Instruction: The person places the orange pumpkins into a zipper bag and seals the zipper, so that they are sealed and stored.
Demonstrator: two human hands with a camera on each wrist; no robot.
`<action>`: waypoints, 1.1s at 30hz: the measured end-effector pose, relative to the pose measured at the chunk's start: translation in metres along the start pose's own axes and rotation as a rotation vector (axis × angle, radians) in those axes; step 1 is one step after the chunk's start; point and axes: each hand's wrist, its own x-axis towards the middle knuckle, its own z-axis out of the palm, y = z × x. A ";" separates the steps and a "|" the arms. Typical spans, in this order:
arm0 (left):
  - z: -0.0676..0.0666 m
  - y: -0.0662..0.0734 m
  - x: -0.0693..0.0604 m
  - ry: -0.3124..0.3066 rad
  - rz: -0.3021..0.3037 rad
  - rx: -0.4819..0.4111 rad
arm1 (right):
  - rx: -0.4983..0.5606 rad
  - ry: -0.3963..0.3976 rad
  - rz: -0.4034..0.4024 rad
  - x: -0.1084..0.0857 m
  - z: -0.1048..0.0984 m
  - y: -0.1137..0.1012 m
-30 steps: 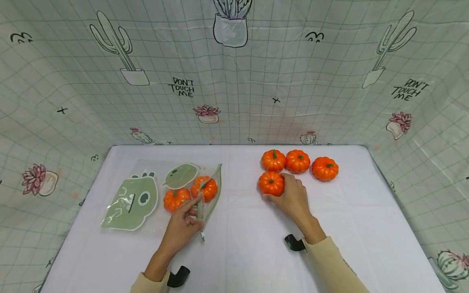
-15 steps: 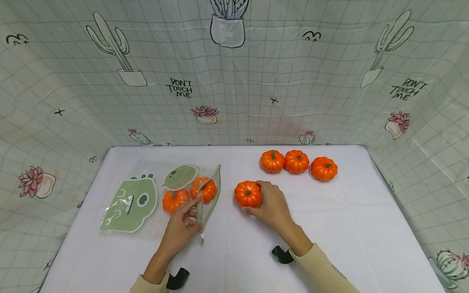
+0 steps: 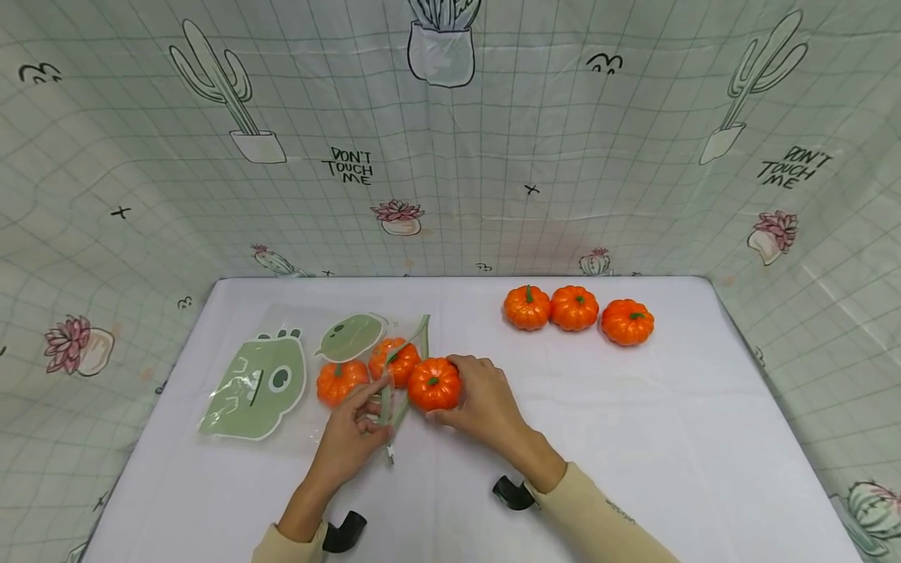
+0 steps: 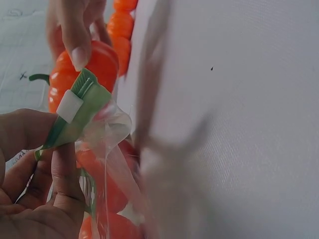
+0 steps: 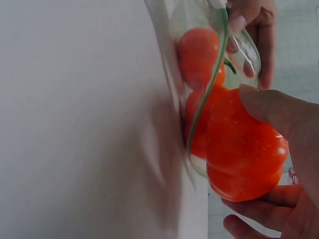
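Observation:
A clear zip bag (image 3: 296,450) with a green cartoon print lies on the left of the table, two small orange pumpkins (image 3: 341,381) inside it. My left hand (image 3: 349,438) pinches the green zip edge near its white slider (image 4: 70,106), and the mouth stands apart. In my right hand (image 3: 489,403) is another orange pumpkin (image 3: 434,384), gripped between thumb and fingers right at the bag's mouth. The right wrist view has this pumpkin (image 5: 246,144) in front of the green rim (image 5: 203,99), with the two bagged ones behind the clear film.
Three more orange pumpkins (image 3: 574,308) sit in a row at the back right of the white table (image 3: 633,453). A grid-patterned cloth (image 3: 479,141) with cactus drawings hangs behind and at both sides. Black wrist mounts (image 3: 344,532) stick out by the sleeves.
My right hand has carried its pumpkin leftward from near the back row to the bag's mouth. The left hand keeps its pinch on the bag edge and has barely moved.

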 end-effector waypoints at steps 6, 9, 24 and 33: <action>0.000 0.000 -0.001 -0.001 0.030 0.042 | -0.051 -0.043 -0.036 0.000 0.007 -0.006; 0.000 0.002 -0.002 -0.005 0.043 0.066 | -0.077 -0.052 -0.043 0.000 0.010 -0.009; 0.002 0.008 -0.006 -0.051 0.128 0.054 | -0.217 0.042 -0.056 0.008 0.022 -0.025; 0.001 0.007 -0.005 -0.052 0.145 0.089 | -0.202 0.086 -0.041 0.014 0.034 -0.030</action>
